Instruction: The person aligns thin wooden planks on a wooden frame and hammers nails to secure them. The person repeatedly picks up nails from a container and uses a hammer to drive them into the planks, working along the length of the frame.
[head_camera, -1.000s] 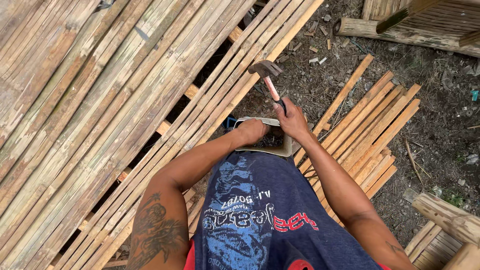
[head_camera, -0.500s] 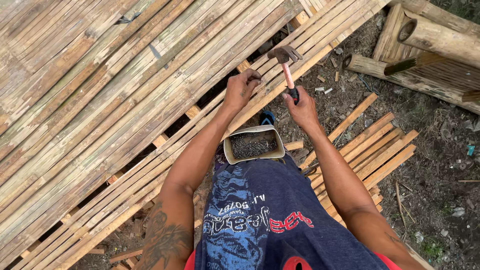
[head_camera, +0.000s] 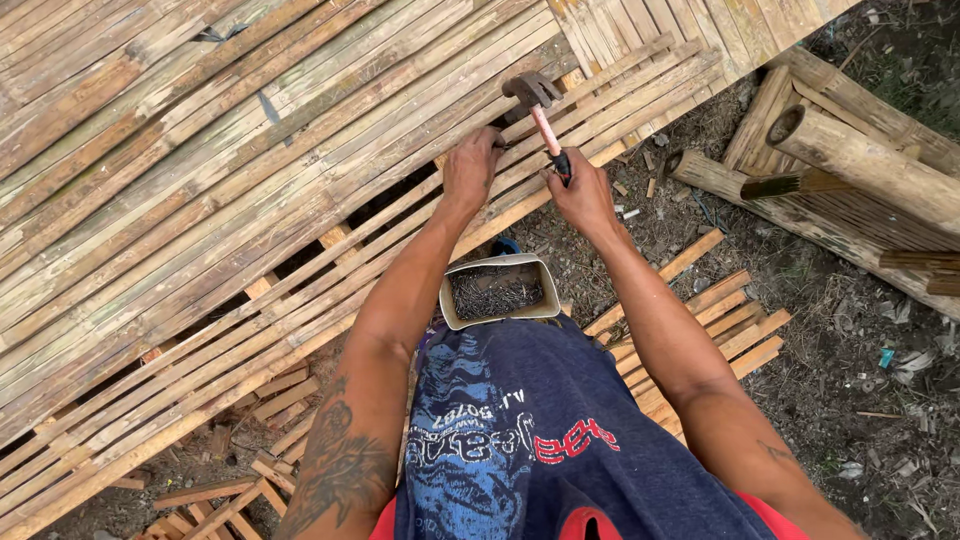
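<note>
Over a wide panel of split bamboo slats (head_camera: 200, 200), you work from the lower edge of the frame with both arms stretched forward. Your right hand (head_camera: 583, 195) is clenched around the dark grip of a hammer (head_camera: 535, 105), whose pinkish handle runs up and slightly left to a worn metal head resting on or just above the slats; which of the two cannot be told. Your left hand (head_camera: 470, 165) lies just beside the hammer head, fingers curled and pinched down against a slat, though whatever they may be gripping is too small to make out. Below your hands, close against your dark printed shirt, a small rectangular metal tin (head_camera: 498, 293) sits open and filled with nails. To its right, a stack of short cut bamboo strips (head_camera: 730, 320) lies on bare dirt, fanned out beside your right forearm. At upper right, thick round bamboo poles (head_camera: 860, 150) rest on the ground, well apart from your hands. More loose offcuts (head_camera: 250, 450) are scattered under the panel's edge at lower left, near your tattooed left forearm.
</note>
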